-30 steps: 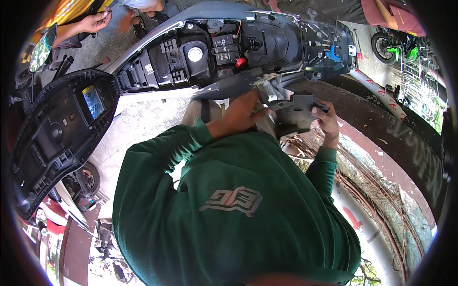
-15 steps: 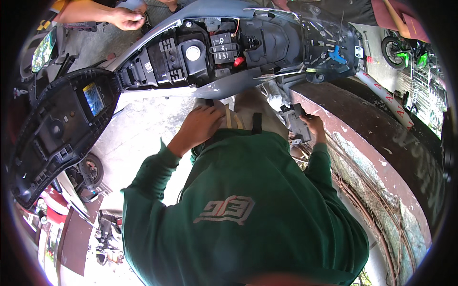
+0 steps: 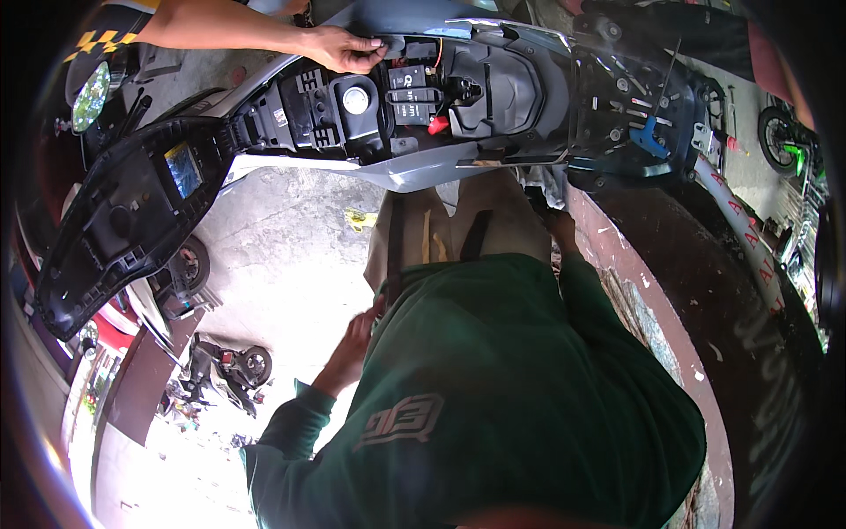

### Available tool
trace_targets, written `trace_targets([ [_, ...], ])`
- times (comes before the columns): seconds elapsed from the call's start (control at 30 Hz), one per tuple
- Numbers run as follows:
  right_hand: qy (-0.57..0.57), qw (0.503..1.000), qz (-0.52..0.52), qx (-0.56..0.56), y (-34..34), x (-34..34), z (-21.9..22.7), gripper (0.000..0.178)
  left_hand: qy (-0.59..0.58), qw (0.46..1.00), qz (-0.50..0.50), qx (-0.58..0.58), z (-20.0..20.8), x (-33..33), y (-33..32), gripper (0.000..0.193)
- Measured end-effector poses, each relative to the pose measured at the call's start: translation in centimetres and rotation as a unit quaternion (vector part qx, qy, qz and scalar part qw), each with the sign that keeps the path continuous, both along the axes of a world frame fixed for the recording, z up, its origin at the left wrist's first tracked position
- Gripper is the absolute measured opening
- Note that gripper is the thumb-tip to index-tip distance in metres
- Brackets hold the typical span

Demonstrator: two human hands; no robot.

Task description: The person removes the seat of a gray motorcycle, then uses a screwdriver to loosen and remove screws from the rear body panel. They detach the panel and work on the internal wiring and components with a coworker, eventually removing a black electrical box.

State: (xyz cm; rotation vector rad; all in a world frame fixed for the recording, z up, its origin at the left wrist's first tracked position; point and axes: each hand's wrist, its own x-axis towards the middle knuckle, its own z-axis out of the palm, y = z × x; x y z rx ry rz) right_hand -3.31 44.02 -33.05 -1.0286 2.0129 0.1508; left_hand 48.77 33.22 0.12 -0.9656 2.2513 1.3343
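My left hand (image 3: 354,333) is down at my left hip, against the edge of my green sweater. Its fingertips are partly hidden there, and I see nothing held in it. On the other side, my right hand (image 3: 560,226) is beside my right thigh, under the motor scooter's side panel. It grips a dark plastic part (image 3: 536,197), mostly hidden by my leg and the shade. In front of me is the scooter's opened seat bay, with a black battery (image 3: 412,95), a red terminal cover (image 3: 438,125) and a round white cap (image 3: 356,100).
Another person's hand (image 3: 339,48) reaches over the bay's far edge. The raised seat (image 3: 115,220) stands at left. A blue-handled tool (image 3: 650,137) and several loose bolts lie on the tail section (image 3: 608,97). A low wall (image 3: 634,264) curves along my right. Parked motorcycles (image 3: 229,366) stand behind at left.
My left hand has dropped from my thigh to my hip. My right hand has moved forward with the dark part, now mostly out of sight. The other person's hand has come over the bay.
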Motion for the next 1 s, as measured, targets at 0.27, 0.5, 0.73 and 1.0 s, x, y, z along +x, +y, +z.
trace_targets([
  [0.27,0.002,0.992,0.126,0.03,-0.5,-2.6,-3.7,0.046,0.136,0.966,0.108,-0.19,-4.2,-0.6,5.0,0.06],
  [0.5,0.079,0.989,0.123,-0.038,0.3,-0.1,-2.1,0.042,0.19,0.948,0.087,-0.242,-9.1,4.6,2.4,0.052],
  [0.73,0.186,0.982,0.013,0.012,2.4,7.6,1.3,0.054,0.237,0.971,0.034,-0.027,-10.1,12.0,-4.6,0.068],
  [1.0,0.106,0.918,-0.372,0.083,4.8,17.0,4.4,0.074,0.269,0.958,-0.086,-0.048,-3.8,14.5,-11.8,0.078],
])
